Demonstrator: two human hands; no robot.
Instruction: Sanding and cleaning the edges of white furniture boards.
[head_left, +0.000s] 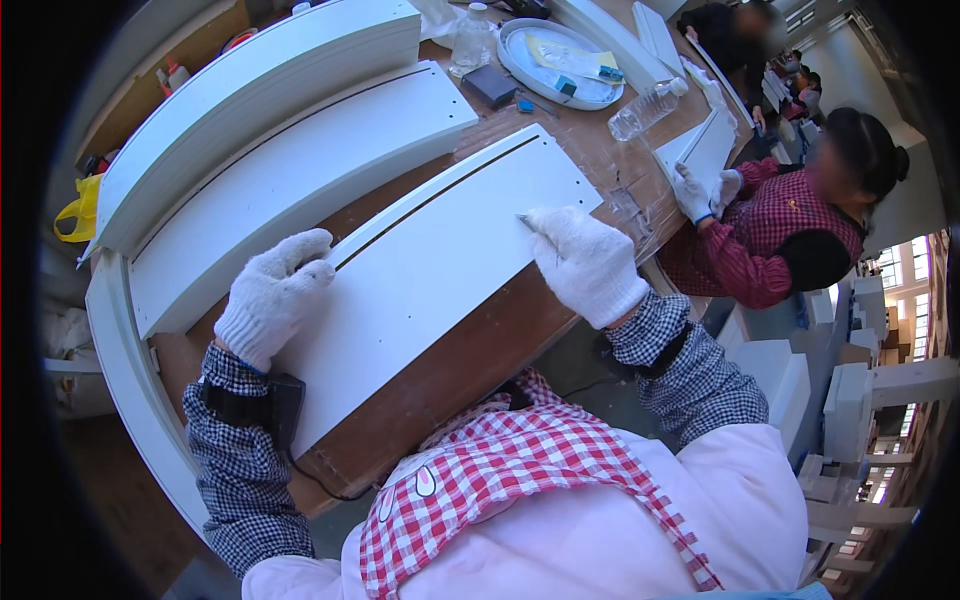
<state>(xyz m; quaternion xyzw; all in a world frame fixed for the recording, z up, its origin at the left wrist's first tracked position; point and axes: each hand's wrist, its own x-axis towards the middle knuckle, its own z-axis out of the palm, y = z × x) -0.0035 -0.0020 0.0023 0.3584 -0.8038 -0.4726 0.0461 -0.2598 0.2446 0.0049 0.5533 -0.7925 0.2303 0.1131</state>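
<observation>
A long white board [440, 250] with a dark groove along its far edge and small holes lies before me on the brown table. My left hand [275, 295], in a white knit glove, is closed at the board's far left edge, its thumb side against the top near the groove. Over the right part of the board, my gloved right hand [590, 265] is closed around a small tool with a grey tip [524, 219]. The tip points left, close to the board's surface. Most of the tool is hidden in the fist, so its kind does not show.
Behind lie another white board [300, 185] and a tall white panel [270, 90]. A round white tray [545, 85] with a sponge-like blue block, a clear bottle [645, 110] and a dark box [489, 86] stand beyond. At right, a gloved co-worker [790, 230] handles a white piece.
</observation>
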